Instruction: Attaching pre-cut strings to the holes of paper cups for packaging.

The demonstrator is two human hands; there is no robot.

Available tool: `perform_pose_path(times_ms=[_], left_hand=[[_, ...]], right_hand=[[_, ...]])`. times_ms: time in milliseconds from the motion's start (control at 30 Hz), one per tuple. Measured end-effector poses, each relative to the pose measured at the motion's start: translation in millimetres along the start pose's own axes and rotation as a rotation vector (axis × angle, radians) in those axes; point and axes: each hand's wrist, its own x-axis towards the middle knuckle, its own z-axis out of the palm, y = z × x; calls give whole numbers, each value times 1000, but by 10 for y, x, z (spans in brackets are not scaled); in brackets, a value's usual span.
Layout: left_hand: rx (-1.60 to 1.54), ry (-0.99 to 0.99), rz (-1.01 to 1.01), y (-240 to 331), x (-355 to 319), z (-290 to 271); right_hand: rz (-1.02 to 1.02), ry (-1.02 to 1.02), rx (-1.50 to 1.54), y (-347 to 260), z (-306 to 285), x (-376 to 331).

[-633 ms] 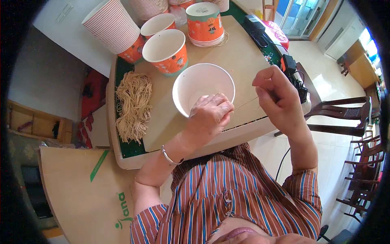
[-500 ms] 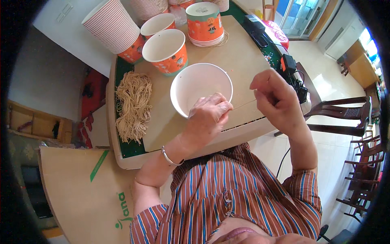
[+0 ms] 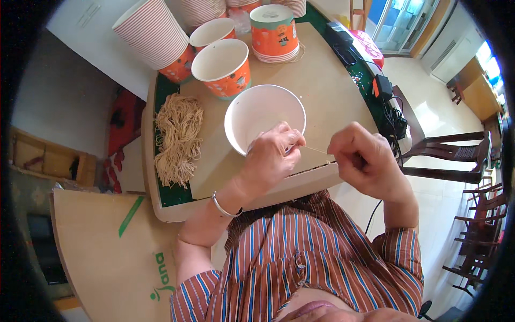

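A thin pale string (image 3: 317, 151) runs taut between my two hands, above the near edge of the table. My left hand (image 3: 272, 153) pinches one end of it, over the near rim of a white paper bucket (image 3: 257, 110) that stands mouth up. To the right, my right hand (image 3: 365, 158) is closed on the other end, with the fingers curled. Left of the bucket lies a bundle of beige strings (image 3: 178, 140). Whether the string touches the bucket is hidden by my left hand.
Behind the bucket stand orange paper buckets (image 3: 228, 80), an upside-down stack (image 3: 276, 43) and a tall leaning stack (image 3: 153, 35). A black adapter with cables (image 3: 383, 88) lies along the table's right edge. A dark wooden chair (image 3: 450, 153) stands right; a cardboard sheet (image 3: 102, 241) lies at lower left.
My right hand has come down and a little closer to the left hand. The left hand has shifted slightly, and the string still stretches between them.
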Motion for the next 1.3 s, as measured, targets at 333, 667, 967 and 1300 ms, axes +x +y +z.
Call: perform_pose_path(times_ms=[333, 667, 967, 1300], left_hand=[[50, 66, 85, -23, -2, 98], [-64, 194, 195, -20, 196, -220], [-698, -213, 136, -187, 568, -302], [313, 254, 271, -617, 181, -782]], right_hand=[[40, 27, -227, -6, -192, 108], [-273, 37, -414, 207, -67, 439], [-409, 13, -215, 182, 112, 576], [-392, -127, -295, 479, 329, 505]])
